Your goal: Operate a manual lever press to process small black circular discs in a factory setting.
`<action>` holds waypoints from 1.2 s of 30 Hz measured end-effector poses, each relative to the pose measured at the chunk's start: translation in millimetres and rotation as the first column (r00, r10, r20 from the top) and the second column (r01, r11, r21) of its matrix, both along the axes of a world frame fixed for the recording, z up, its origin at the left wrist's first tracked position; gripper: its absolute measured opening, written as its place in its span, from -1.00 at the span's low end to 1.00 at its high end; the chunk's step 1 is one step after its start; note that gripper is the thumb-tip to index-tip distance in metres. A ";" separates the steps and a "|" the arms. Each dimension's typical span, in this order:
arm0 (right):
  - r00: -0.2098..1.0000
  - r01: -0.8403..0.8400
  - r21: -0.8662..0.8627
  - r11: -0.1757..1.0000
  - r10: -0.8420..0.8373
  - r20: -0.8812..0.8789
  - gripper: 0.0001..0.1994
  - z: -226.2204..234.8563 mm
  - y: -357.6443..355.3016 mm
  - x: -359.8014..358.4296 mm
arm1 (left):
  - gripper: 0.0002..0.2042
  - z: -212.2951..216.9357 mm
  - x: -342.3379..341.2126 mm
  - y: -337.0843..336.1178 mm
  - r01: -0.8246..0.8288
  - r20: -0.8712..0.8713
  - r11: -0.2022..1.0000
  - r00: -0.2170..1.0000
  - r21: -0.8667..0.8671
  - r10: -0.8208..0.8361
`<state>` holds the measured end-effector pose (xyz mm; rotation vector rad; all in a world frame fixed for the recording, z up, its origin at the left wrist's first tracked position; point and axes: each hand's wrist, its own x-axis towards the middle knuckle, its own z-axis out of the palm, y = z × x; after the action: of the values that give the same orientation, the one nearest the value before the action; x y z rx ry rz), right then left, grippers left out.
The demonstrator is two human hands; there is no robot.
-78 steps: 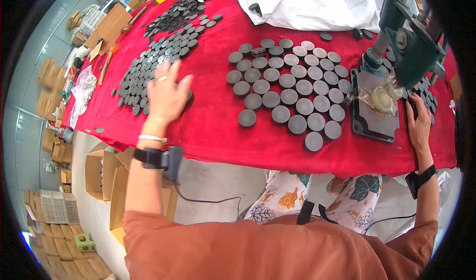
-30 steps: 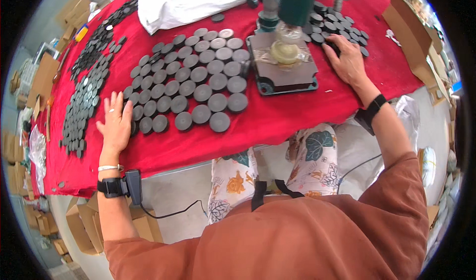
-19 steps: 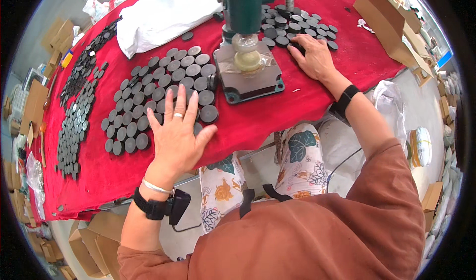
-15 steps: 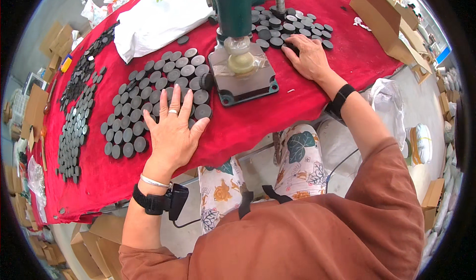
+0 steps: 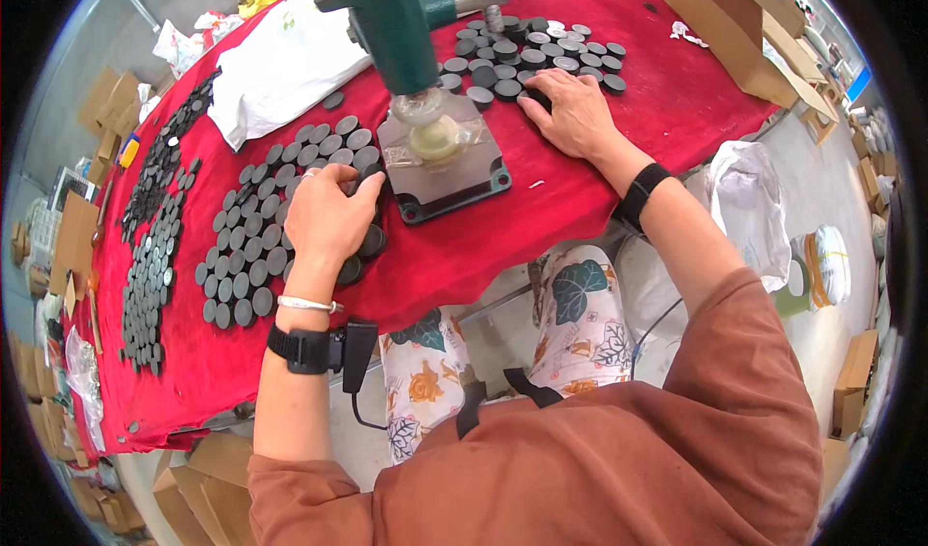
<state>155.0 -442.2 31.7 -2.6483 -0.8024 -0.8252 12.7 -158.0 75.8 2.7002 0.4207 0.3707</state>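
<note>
My left hand (image 5: 329, 215) is at the right edge of a wide patch of black round discs (image 5: 253, 227). Its fingers are curled, with thumb and forefinger closed about a black disc (image 5: 371, 171) beside the press plate. At the far side, my right hand (image 5: 572, 116) rests by a second group of black discs (image 5: 532, 58), fingers bent and thumb tucked in around a dark disc mostly hidden under them. Between the hands stands a green hand press (image 5: 391, 39) with a pale rounded pad (image 5: 435, 138) over its grey base plate (image 5: 440, 174).
A red cloth (image 5: 638, 130) covers the table. More black discs (image 5: 150, 275) lie at the left, below a white bag (image 5: 280, 72). A cardboard box (image 5: 720, 34) stands at the far right. A white sack (image 5: 749, 208) hangs past the table's right edge.
My left hand has gone from spread flat over the discs to curled fingers at a disc. My right hand's thumb and fingers have drawn closer together. The view has shifted slightly.
</note>
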 end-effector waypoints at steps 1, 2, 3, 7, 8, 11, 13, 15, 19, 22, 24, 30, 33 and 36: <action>1.000 -0.003 0.007 1.000 0.003 0.005 -0.67 -0.8 0.2 0.5 | -0.57 -0.5 4.4 -1.6 0.001 -0.015 1.000 1.000 -0.028 -0.002; 1.000 -0.010 0.011 1.000 0.009 0.010 -0.67 -1.6 0.6 1.3 | -0.64 -0.4 6.9 -0.9 0.028 0.002 0.998 1.000 -0.059 -0.028; 1.000 -0.013 0.012 1.000 0.013 0.008 -0.67 -2.3 0.9 1.7 | -0.66 0.0 7.9 1.5 0.052 0.037 0.962 0.998 -0.267 -0.044; 1.000 -0.012 0.018 1.000 0.012 0.004 -0.67 -3.0 3.5 2.0 | -0.71 1.9 -0.2 17.7 0.092 0.106 0.394 0.994 -0.914 0.012; 1.000 -0.005 0.021 1.000 0.005 -0.004 -0.67 -2.9 4.3 1.5 | -0.70 2.5 -3.6 21.8 0.098 0.103 0.265 0.995 -0.959 0.003; 1.000 0.001 0.023 1.000 0.000 -0.008 -0.66 -2.3 5.7 0.6 | -0.74 1.5 -7.1 27.4 0.090 0.089 0.064 0.996 -0.994 -0.016; 1.000 0.000 0.018 1.000 0.000 -0.005 -0.65 -2.0 6.2 0.6 | -0.76 -1.3 -6.5 27.6 0.070 0.070 0.033 0.998 -0.997 -0.001; 1.000 0.011 0.008 1.000 -0.011 -0.015 -0.65 -1.7 6.1 0.8 | -0.77 -3.8 -5.8 27.0 0.074 0.074 -0.006 0.997 -0.997 -0.015; 1.000 0.010 -0.001 1.000 -0.010 -0.026 -0.65 -0.5 5.5 1.2 | -0.79 -4.6 -5.4 27.0 0.069 0.070 -0.024 0.997 -0.997 -0.016; 0.999 0.012 0.008 1.000 -0.012 -0.039 -0.65 -0.3 4.8 1.0 | -0.76 -3.4 -4.8 23.2 0.067 0.067 0.004 0.998 -0.998 0.011; 0.999 0.008 0.008 1.000 -0.008 -0.032 -0.66 -0.7 4.9 0.6 | -0.76 -4.0 -4.6 16.3 0.161 0.169 0.162 0.985 -0.973 0.037; 1.000 -0.008 0.036 0.999 0.007 0.015 -0.67 -3.1 6.1 0.7 | -0.78 -13.8 -19.1 -2.4 0.431 0.714 0.902 0.634 -0.007 -0.297; 1.000 -0.014 0.038 0.999 0.013 0.025 -0.67 -4.2 6.1 1.3 | -0.74 -19.9 -28.9 -2.9 0.297 0.717 0.890 0.528 0.346 -0.455; 0.999 -0.017 0.033 0.999 0.016 0.031 -0.68 -4.4 5.7 2.1 | -0.71 -26.1 -32.1 -3.6 0.373 0.724 0.852 0.460 0.368 -0.514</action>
<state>157.1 -436.5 27.3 -2.6019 -0.8102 -0.8697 -19.4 -161.6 49.7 2.2846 -0.6166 1.4251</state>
